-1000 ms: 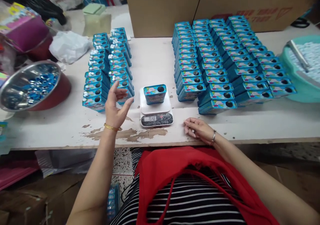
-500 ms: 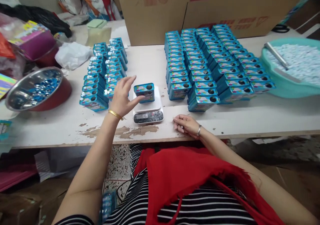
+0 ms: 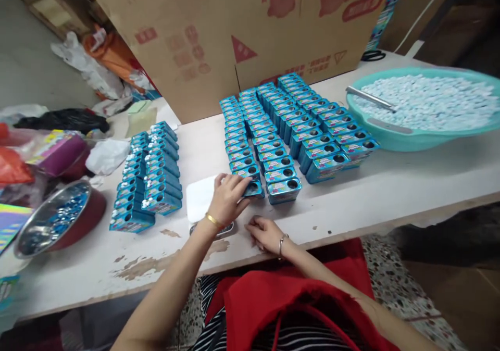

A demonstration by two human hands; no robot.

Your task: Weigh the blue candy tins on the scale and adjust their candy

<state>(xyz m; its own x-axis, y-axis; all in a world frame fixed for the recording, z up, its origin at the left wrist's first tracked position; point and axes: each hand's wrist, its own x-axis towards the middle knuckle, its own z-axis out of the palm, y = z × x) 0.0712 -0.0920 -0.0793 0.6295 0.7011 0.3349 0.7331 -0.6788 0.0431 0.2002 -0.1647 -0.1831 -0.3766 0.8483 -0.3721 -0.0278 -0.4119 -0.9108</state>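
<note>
My left hand (image 3: 229, 197) is closed on a small blue tin (image 3: 253, 188) with a dark round hole in its top. That tin is at the front end of the leftmost row in the big group of like tins (image 3: 283, 187). Beneath my left wrist and to its left is a white kitchen scale (image 3: 201, 197) with a bare platform; my arm partly hides its display. My right hand (image 3: 266, 234) rests near the table edge with its fingers curled together. Whatever is inside those fingers, if anything, is hidden.
Two rows of blue tins with white pellets on top (image 3: 162, 200) stand left. A metal bowl (image 3: 29, 236) holds shiny blue pieces. At right, a turquoise basin (image 3: 414, 140) holds pale pellets and a metal scoop (image 3: 371, 99). A large cardboard box (image 3: 219, 96) stands behind.
The tin on the scale has left it; my left hand has moved right and grips a tin at the row's front end. The camera view has turned right. My right hand stays curled.
</note>
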